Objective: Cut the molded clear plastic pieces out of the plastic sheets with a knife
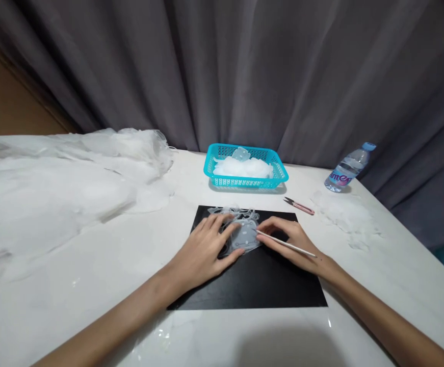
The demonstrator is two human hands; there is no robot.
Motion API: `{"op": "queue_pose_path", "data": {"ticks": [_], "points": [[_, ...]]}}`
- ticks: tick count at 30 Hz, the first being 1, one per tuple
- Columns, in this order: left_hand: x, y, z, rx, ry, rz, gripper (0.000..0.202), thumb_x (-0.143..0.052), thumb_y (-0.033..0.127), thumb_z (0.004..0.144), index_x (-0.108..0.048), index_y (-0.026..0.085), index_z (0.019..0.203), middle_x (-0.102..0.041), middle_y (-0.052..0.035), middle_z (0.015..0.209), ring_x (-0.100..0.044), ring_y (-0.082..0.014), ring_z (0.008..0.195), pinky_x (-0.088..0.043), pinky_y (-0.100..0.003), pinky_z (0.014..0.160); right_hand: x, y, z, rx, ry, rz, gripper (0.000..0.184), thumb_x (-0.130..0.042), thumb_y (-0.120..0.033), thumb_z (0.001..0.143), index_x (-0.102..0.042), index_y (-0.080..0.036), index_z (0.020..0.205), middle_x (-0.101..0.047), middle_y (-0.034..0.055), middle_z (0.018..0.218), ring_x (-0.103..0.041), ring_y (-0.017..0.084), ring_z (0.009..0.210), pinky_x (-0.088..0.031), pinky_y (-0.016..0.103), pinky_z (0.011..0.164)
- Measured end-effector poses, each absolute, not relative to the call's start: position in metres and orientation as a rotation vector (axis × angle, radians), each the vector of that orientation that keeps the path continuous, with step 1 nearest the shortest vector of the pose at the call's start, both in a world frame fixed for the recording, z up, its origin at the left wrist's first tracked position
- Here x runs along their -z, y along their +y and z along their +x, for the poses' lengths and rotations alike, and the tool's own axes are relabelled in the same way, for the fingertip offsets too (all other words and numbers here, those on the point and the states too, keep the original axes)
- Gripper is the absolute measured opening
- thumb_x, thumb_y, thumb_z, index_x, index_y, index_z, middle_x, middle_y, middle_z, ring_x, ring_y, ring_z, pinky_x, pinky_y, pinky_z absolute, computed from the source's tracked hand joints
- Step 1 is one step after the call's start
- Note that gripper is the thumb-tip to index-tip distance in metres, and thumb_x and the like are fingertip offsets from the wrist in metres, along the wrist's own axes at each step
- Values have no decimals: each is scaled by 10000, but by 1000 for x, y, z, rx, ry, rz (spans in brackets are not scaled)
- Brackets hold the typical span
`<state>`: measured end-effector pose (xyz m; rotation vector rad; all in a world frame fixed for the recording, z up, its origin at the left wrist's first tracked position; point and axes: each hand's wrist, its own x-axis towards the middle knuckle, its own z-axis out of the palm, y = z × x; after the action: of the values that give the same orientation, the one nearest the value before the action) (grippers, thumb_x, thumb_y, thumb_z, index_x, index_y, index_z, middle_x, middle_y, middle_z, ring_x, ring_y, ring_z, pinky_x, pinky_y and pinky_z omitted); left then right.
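On a black mat (260, 285) lies a thin, translucent whitish piece (244, 234) with small openings, and stringy loose strips (237, 210) bunch along its far side. My left hand (210, 247) rests over its left part, fingers spread and pressing on it. At its right edge my right hand (288, 239) pinches a slim white stick (292, 248). The stick's tip reaches the piece, while its other end points back toward my right wrist. My left palm hides some of the piece.
Behind the mat stands a turquoise basket (244, 182) holding white material. Pink-handled thread snips (300, 206) and a labelled water bottle (347, 171) are to the right, near white scraps (346, 216). A large heap of white sheer material (72, 188) covers the table's left side. A grey curtain (244, 71) hangs behind.
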<state>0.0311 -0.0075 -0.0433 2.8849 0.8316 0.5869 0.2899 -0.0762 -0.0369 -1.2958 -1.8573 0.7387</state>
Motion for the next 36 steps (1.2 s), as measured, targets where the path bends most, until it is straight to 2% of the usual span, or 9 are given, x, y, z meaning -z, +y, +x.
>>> {"op": "queue_pose_path", "data": {"ticks": [2, 4, 6, 9, 15, 19, 24, 36], "points": [[43, -6, 31, -632, 779, 2884, 486, -640, 468, 1016, -588, 183, 1406, -565, -165, 1480, -532, -366, 1344, -480, -543, 1116, 37, -82, 290, -808, -1875, -1262, 151, -658, -355, 1027, -732, -223, 1034, -742, 30, 1020, -708, 180, 934, -537, 301, 875], [42, -7, 32, -657, 655, 2905, 382, -614, 390, 1043, -613, 183, 1364, -595, -148, 1464, -540, -337, 1346, -472, -509, 1129, 36, -82, 292, -835, -1896, -1216, 130, -666, -327, 1022, -736, -219, 1012, -737, 42, 1046, -702, 186, 978, -529, 311, 914], [41, -11, 34, -656, 470, 2942, 250, -547, 277, 1080, -658, 182, 1284, -679, -115, 1372, -608, -281, 1279, -486, -447, 1108, 34, -81, 295, -854, -1890, -1205, 109, -673, -305, 1015, -736, -217, 1008, -736, 46, 1053, -700, 188, 991, -530, 315, 927], [43, -18, 34, -661, 276, 2966, 247, -501, 219, 1101, -699, 174, 1242, -764, -80, 1255, -707, -227, 1143, -519, -389, 1040, 33, -82, 297, -899, -1853, -1257, 82, -688, -283, 1002, -737, -218, 1008, -738, 32, 1022, -704, 175, 957, -545, 291, 886], [42, -22, 29, -557, 308, 2894, 364, -542, 258, 1082, -655, 182, 1419, -730, -106, 1369, -701, -251, 1229, -508, -396, 1094, 34, -88, 299, -911, -1844, -1306, 70, -698, -273, 995, -741, -222, 1016, -740, 16, 1002, -705, 159, 932, -544, 276, 864], [36, -21, 27, -424, 375, 2826, 380, -558, 333, 1079, -670, 210, 1421, -674, -110, 1453, -666, -279, 1292, -486, -434, 1121, 31, -89, 300, -821, -1897, -1253, 61, -694, -256, 999, -741, -226, 1023, -745, 31, 1031, -704, 178, 977, -536, 313, 916], [31, -21, 26, -310, 427, 2821, 439, -568, 424, 1067, -640, 254, 1466, -617, -93, 1527, -657, -301, 1306, -460, -471, 1145, 29, -89, 299, -875, -1963, -1175, 75, -699, -249, 1000, -751, -223, 1048, -763, 41, 1079, -721, 187, 1027, -556, 319, 959], [29, -22, 25, -323, 423, 2826, 472, -633, 445, 1027, -619, 331, 1484, -612, -24, 1547, -680, -284, 1288, -448, -434, 1170, 34, -91, 299, -857, -2101, -1095, 173, -606, -288, 1060, -738, -251, 1165, -759, 60, 1173, -714, 216, 1111, -573, 364, 1000]]}}
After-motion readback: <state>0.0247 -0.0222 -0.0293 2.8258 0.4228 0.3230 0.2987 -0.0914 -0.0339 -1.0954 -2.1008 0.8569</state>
